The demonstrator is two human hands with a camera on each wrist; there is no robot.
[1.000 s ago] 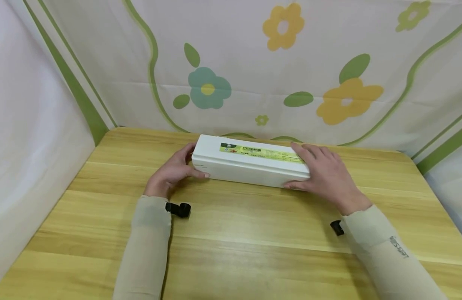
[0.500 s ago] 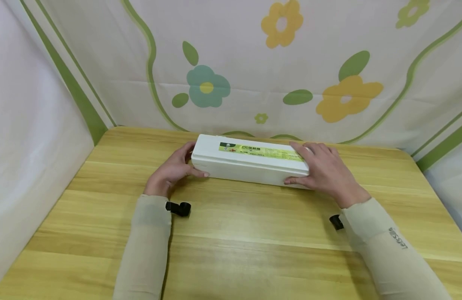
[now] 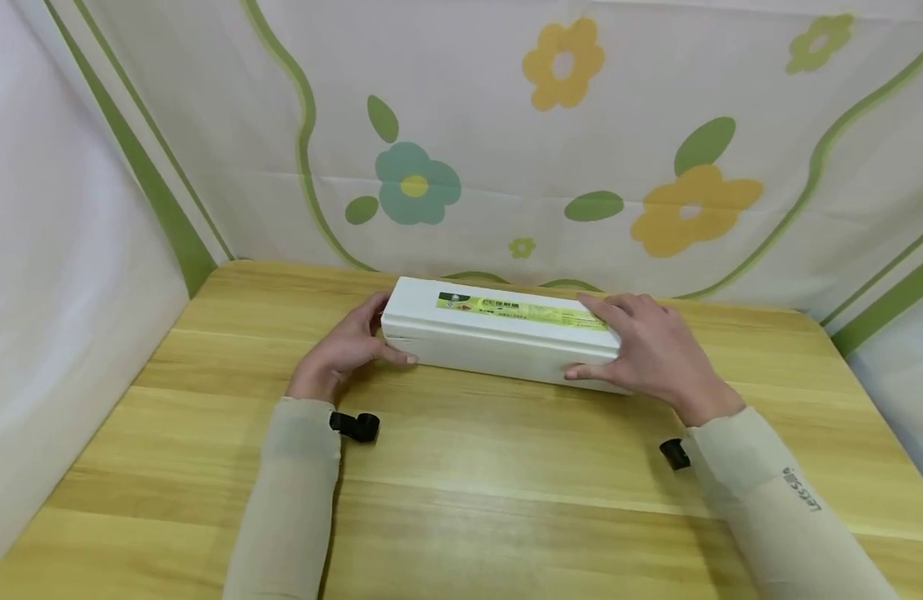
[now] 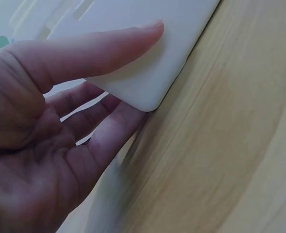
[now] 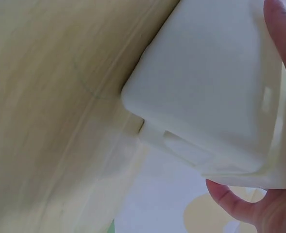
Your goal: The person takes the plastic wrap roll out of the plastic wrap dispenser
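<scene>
Two hands hold one long white box (image 3: 499,337), a cling-film dispenser by the look of its green and yellow label (image 3: 517,310), which lies on the wooden tabletop (image 3: 461,467) close to the flowered cloth backdrop (image 3: 506,142). The left hand (image 3: 341,350) cups the box's left end: its thumb lies along the near face and its fingers (image 4: 99,138) curl around the end cap, as the left wrist view shows. The right hand (image 3: 652,350) spreads over the box's right end, fingers over the top and thumb on the near face; in the right wrist view a fingertip and the thumb (image 5: 240,204) pinch that end between them.

Several things could go wrong from here, as a matter of judgement. The plastic looks smooth, and both grips sit at the extreme ends, so a squeeze that is uneven could let one end slip and drop onto the tabletop. Should the lid be loose, pressure at the ends might pop it open. Behind the box the backdrop hangs very near, so a push away from the person could snag or drag the cloth.
</scene>
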